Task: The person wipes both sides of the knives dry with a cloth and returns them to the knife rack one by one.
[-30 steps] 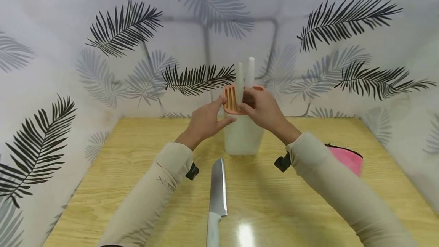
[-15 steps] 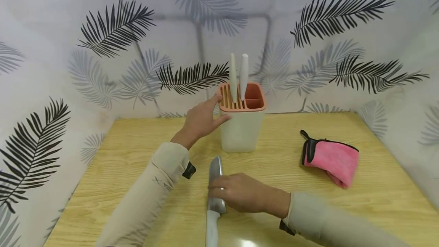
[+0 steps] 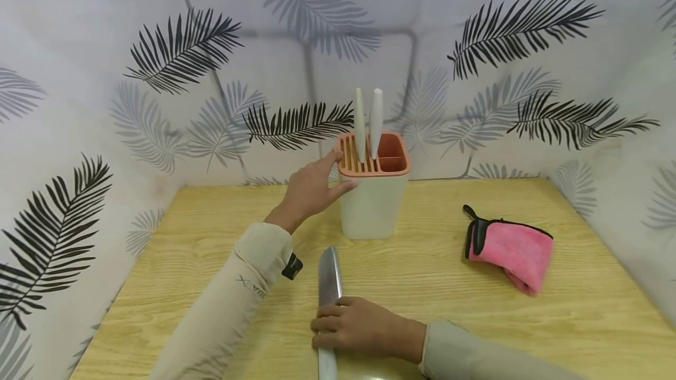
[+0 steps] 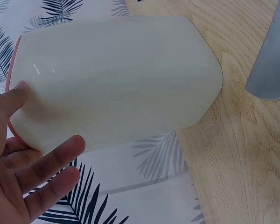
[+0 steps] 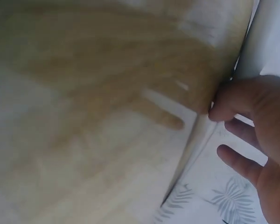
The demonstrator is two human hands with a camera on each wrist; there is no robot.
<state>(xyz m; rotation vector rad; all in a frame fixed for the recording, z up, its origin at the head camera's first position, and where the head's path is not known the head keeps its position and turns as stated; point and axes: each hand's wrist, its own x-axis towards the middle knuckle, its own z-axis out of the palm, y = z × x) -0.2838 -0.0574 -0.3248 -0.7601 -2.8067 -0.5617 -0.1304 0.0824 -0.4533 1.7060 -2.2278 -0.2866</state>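
The cream knife holder with an orange slotted top stands upright at the back of the table. Two pale-handled knives are in its slots, handles up. My left hand grips the holder's left corner, thumb on the front wall and index finger at the rim; two other fingers stick out free in the left wrist view. On the table before it lies a wide-bladed kitchen knife, tip pointing away. My right hand holds it where blade meets handle, hiding that part. The blade mirrors the hand in the right wrist view.
A folded pink cloth with black trim lies on the right of the wooden table. Behind the table hangs a leaf-patterned sheet. The holder's right side has two open compartments.
My right hand has left the knives in the holder, come down to the kitchen knife's blade, then slid nearer to its handle. The left hand has stayed on the holder.
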